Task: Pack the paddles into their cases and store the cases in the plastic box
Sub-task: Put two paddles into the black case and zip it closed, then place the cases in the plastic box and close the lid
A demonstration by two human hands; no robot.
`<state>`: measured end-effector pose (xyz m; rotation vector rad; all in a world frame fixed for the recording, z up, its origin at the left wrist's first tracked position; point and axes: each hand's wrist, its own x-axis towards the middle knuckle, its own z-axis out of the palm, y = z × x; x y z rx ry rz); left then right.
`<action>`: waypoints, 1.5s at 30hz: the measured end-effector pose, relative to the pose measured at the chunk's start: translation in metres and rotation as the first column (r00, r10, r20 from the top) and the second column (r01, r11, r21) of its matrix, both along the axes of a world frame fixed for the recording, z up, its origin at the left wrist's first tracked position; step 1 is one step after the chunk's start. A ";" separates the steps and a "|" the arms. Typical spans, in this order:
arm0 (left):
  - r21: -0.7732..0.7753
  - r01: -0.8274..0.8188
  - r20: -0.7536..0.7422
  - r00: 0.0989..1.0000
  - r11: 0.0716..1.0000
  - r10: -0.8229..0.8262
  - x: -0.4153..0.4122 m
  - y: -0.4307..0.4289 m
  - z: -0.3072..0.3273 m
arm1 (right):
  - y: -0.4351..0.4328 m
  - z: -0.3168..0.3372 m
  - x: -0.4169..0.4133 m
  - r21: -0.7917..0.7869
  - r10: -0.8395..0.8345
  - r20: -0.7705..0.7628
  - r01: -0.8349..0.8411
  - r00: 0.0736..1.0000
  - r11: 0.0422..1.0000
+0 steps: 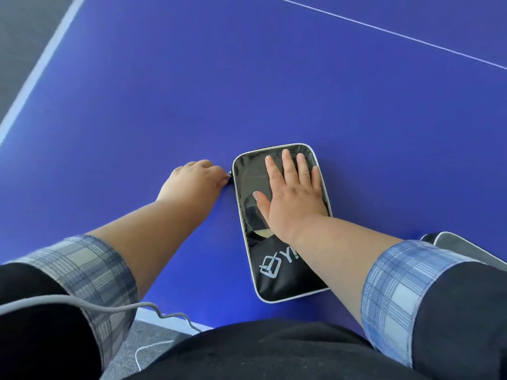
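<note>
1. A black paddle case [277,223] with a white piped edge and a clear window lies flat on the blue table [247,91], near its front edge.
2. The right hand [290,193] presses palm-down on the case's window, fingers spread and gripping nothing.
3. The left hand [196,178] rests beside the case's left edge, fingertips pinched together on the zipper pull [230,174].
4. A second case [463,248], grey with a white edge, shows partly at the far right, behind the right forearm.
5. Rolled plaid cuffs cover both forearms.
</note>
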<state>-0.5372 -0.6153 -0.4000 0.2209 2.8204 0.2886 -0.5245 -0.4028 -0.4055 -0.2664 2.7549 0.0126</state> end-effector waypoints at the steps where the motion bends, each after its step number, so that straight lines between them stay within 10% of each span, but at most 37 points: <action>1: -0.012 -0.018 0.030 0.999 1.000 0.019 0.002 0.001 0.001 | 0.000 0.001 -0.002 -0.012 0.004 0.021 -0.003 1.000 1.000; 4: 0.082 -0.291 0.147 0.949 0.953 0.277 0.005 0.008 0.009 | 0.010 0.015 -0.006 -0.161 -0.012 0.060 0.021 0.998 0.987; 7: 0.282 -0.836 0.452 0.548 0.471 0.703 0.013 0.027 0.026 | 0.035 0.032 0.014 -0.365 -0.309 -0.013 0.283 0.951 0.887; 9: 0.296 -0.925 0.680 0.378 0.237 0.628 0.029 0.042 0.031 | 0.054 0.040 0.040 -0.420 -0.561 0.161 0.571 0.812 0.705; 17: 0.318 -0.882 0.807 0.444 0.348 0.389 0.074 0.071 0.026 | 0.085 0.049 0.092 -0.446 -0.498 0.657 0.825 0.566 0.348; 24: 0.395 -0.809 0.831 0.517 0.434 0.207 0.075 0.081 0.050 | 0.105 0.055 0.128 -0.555 -0.486 0.726 0.832 0.487 0.003; 36: 0.415 -0.857 0.888 0.455 0.307 0.069 0.096 0.169 0.089 | 0.135 0.089 0.212 -0.662 -0.567 0.728 0.613 0.386 -0.432; 45: 0.485 -0.872 0.874 0.485 0.064 -0.021 0.140 0.266 0.108 | 0.175 0.104 0.267 -0.296 -0.225 0.942 0.300 0.249 -0.907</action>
